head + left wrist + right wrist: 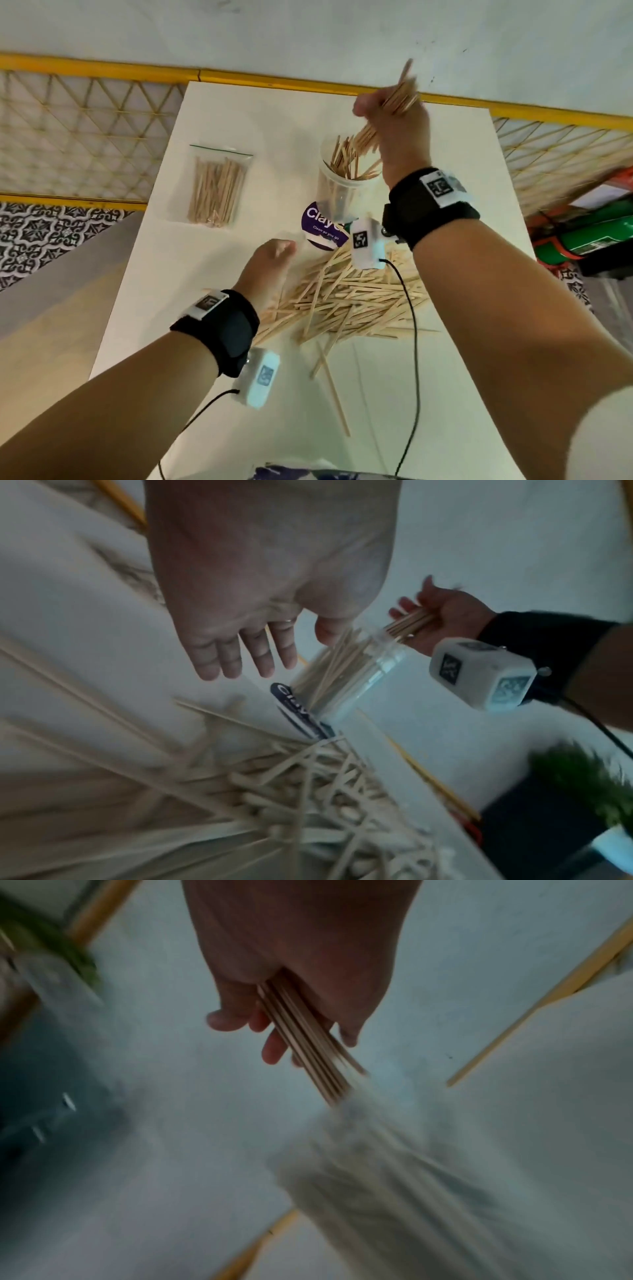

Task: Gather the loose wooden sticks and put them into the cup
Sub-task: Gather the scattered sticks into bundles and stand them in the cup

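A clear plastic cup [337, 192] stands mid-table with several wooden sticks leaning in it. My right hand [387, 113] grips a bundle of sticks [399, 97] just above and right of the cup's mouth, their lower ends pointing into it. The right wrist view shows the same bundle [304, 1042] held between thumb and fingers over the blurred cup [387, 1191]. My left hand [270, 257] hovers empty over the left edge of the loose stick pile [349, 294]. Its fingers [240, 653] are straight in the left wrist view, short of the cup [352, 674].
A zip bag of sticks [217, 186] lies left of the cup. A purple and white lid [322, 222] sits at the cup's base. Two stray sticks [329, 377] lie near me. The white table [222, 116] ends at a yellow-framed lattice rail [85, 68].
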A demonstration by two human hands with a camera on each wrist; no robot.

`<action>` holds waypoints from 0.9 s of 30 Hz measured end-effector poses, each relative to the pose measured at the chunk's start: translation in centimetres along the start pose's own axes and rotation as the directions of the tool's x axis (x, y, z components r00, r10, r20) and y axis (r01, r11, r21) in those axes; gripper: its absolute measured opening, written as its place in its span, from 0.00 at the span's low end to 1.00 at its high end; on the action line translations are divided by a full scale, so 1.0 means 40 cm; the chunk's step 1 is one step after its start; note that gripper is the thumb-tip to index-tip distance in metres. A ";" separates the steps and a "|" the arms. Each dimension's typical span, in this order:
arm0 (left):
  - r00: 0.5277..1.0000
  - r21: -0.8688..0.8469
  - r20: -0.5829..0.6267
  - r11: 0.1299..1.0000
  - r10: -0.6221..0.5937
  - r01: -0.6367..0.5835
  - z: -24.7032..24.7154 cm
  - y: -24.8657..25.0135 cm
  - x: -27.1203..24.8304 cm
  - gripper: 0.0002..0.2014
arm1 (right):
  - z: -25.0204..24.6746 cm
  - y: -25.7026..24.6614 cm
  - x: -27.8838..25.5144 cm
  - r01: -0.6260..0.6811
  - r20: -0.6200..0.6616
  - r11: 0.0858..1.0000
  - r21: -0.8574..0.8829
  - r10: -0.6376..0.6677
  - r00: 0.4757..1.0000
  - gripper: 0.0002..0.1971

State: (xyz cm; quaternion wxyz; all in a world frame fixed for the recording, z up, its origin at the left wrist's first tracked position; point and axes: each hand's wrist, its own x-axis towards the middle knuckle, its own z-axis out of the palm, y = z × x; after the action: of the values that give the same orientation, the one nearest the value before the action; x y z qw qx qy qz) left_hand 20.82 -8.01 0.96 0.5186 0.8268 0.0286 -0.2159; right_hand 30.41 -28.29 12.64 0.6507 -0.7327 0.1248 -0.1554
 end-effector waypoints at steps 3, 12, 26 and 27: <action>0.991 0.301 -0.007 0.945 0.136 -0.128 -0.011 -0.067 0.019 0.23 | -0.041 0.078 -0.018 -0.005 0.070 0.990 -0.142 0.015 0.997 0.19; 0.986 0.649 0.126 0.743 0.110 -0.166 0.091 -0.123 0.032 0.37 | -0.157 0.409 -0.094 -0.160 0.218 0.753 -0.639 0.376 0.901 0.26; 0.803 0.706 0.570 0.396 0.175 -0.587 0.101 -0.168 -0.129 0.66 | -0.267 0.366 -0.493 0.500 0.632 0.396 -0.770 0.367 0.683 0.63; 0.802 0.725 0.570 0.347 0.182 -0.594 0.108 -0.184 -0.148 0.67 | -0.254 0.366 -0.543 0.552 0.669 0.379 -0.743 0.399 0.627 0.66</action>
State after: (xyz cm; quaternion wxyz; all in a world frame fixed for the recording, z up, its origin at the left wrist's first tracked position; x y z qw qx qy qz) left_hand 12.07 -7.32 -4.56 0.0440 0.8901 -0.3937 -0.2254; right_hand 6.75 -31.01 -2.24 0.1015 -0.9553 -0.1433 0.2380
